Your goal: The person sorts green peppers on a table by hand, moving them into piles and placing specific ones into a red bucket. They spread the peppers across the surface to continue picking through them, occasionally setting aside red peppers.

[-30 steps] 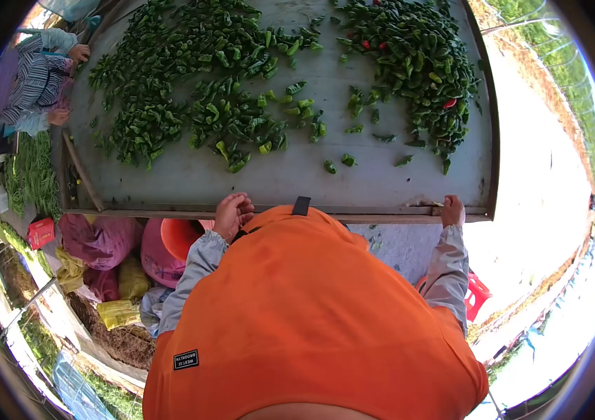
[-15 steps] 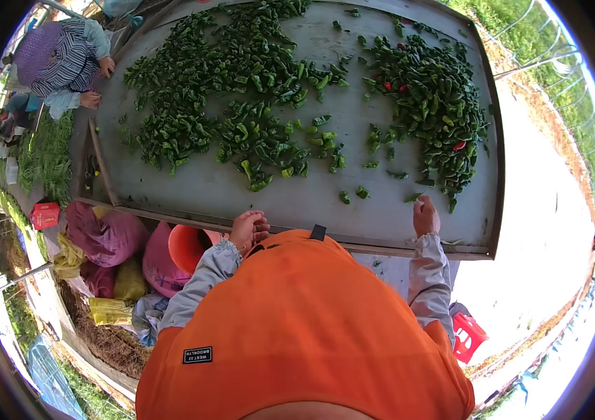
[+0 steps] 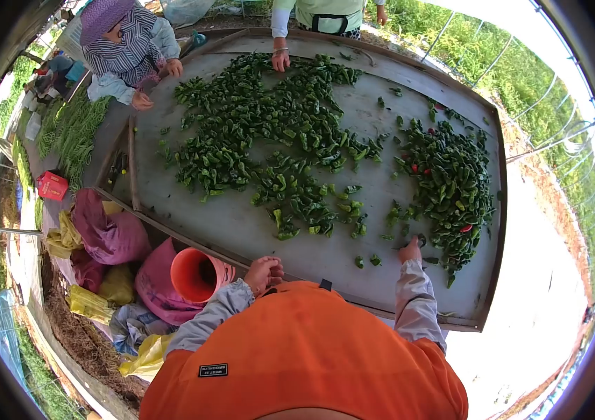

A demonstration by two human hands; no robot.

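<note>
I see glossy dark-green peppers (image 3: 455, 192), a few red, lying left and right on a flat grey tabletop (image 3: 325, 260); right hand (image 3: 411, 252) beside them, grip unclear to me; left hand (image 3: 264, 274) loosely curled, near edge.

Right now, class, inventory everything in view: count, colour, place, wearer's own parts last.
Table: one, grey, centre
Peppers: many, green, few red, on table
Wooden strip: one, brown, table's left
Co-workers: two, striped and pale-green clothes, upper left and top
Bucket: one, orange, lower left
Sacks: several, pink, left of bucket
Bags: several, yellow, beside sacks
Box: one, red, far left
Stringy greens: one heap, green, upper left
Grass: patches, green, upper right
Top: one, orange, bottom
Sleeves: two, grey, forearms
Left hand: one, bare, table's near edge
Right hand: one, bare, above table
</note>
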